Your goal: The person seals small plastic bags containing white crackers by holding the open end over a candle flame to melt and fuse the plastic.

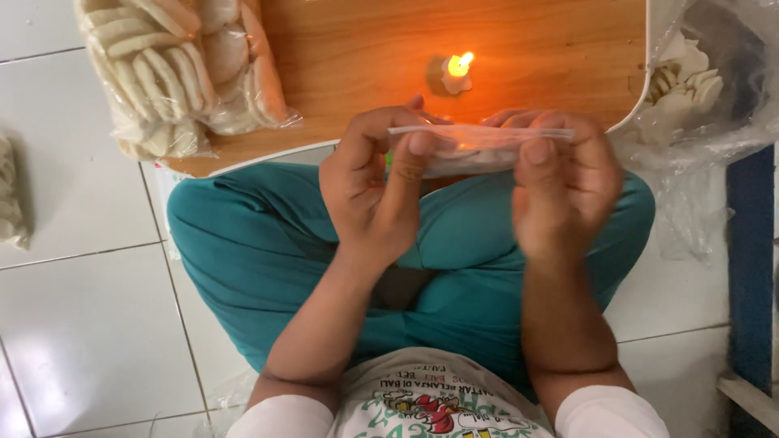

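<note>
I am pinching the clear plastic bag (pixel 479 146) shut-fingered with my left hand (pixel 377 186) and right hand (pixel 564 182); candle (pixel 457 73) burning at twelve o'clock.

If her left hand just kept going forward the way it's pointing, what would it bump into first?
Probably the lit candle on the wooden board. The left hand, pinching the clear plastic bag, points up-picture toward the flame. Depth is unclear, so it might pass above it.

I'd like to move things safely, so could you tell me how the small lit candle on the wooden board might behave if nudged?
The small lit candle looks short and stubby, so it probably slides rather than tips. It seems light, so a nudge across the smooth wooden board could shift it easily. Its flame sits close to the clear plastic bag, which may scorch.
</note>
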